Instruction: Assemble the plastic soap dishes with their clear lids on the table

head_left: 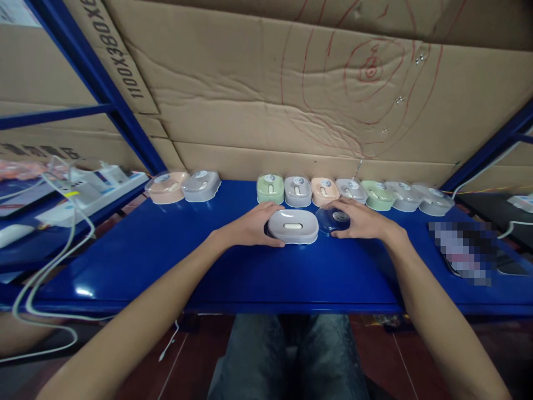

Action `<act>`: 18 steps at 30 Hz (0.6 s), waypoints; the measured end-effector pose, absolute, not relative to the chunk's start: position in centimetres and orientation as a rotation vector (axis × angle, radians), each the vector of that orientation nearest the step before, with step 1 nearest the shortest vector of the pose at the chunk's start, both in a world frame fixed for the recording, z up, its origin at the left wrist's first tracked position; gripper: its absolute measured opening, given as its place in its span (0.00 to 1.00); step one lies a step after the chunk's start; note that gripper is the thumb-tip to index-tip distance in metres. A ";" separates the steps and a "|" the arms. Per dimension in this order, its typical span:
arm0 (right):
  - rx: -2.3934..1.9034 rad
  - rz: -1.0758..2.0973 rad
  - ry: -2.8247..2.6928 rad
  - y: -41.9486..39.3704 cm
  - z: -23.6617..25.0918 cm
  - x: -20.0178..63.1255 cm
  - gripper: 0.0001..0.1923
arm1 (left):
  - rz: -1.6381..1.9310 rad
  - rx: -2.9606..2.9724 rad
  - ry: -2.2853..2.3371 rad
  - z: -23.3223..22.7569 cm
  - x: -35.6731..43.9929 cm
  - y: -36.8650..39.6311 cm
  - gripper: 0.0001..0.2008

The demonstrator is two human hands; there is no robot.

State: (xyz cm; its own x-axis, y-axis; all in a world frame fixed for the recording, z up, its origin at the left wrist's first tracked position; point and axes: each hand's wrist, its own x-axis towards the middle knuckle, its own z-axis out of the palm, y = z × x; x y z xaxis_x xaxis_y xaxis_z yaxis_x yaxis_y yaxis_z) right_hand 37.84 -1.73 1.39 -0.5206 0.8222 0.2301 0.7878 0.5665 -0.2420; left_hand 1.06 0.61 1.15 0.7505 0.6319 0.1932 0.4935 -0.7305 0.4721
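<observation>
Forearms [166, 305] are outstretched; a box [296, 235] is clamped in the left hand [251, 225], a lid [330, 219] beside it in the right hand [365, 219].

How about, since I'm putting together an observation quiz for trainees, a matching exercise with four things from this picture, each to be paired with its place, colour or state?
Things:
1. Left hand
2. Right hand
3. Cardboard
4. Table

Descriptions:
A. Plain, shiny blue
B. Holding the clear cover with a round sticker
C. Brown, marked with red curved lines
D. Gripping one end of the grey box with a white handle on top

Pairs: 1-D; 2-B; 3-C; 4-A
</observation>
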 end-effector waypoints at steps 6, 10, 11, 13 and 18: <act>-1.336 0.075 -2.348 -2.1 2.6 37.6 0.30 | 0.493 2.539 0.860 1.0 1.0 0.8 0.43; -1.158 0.121 -2.134 -2.5 3.1 35.9 0.27 | 0.508 2.533 0.864 0.6 1.4 0.7 0.42; -1.099 0.144 -2.096 -2.6 3.0 35.1 0.27 | 0.520 2.525 0.879 0.4 1.6 0.7 0.43; -1.019 0.185 -2.084 -2.8 2.4 33.5 0.27 | 0.559 2.497 0.905 -0.2 2.0 0.5 0.46; -0.940 0.238 -2.131 -3.2 0.4 30.4 0.32 | 0.629 2.356 0.908 -1.5 2.9 0.2 0.55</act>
State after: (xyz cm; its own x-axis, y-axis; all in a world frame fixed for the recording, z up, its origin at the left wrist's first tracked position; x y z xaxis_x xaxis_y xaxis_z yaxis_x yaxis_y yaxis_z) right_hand 30.40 -3.18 0.39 -0.4228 0.6928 0.5842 0.5467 0.7091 -0.4452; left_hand 2.94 0.22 -1.55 0.6652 0.7111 0.2277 0.4626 -0.6319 0.6218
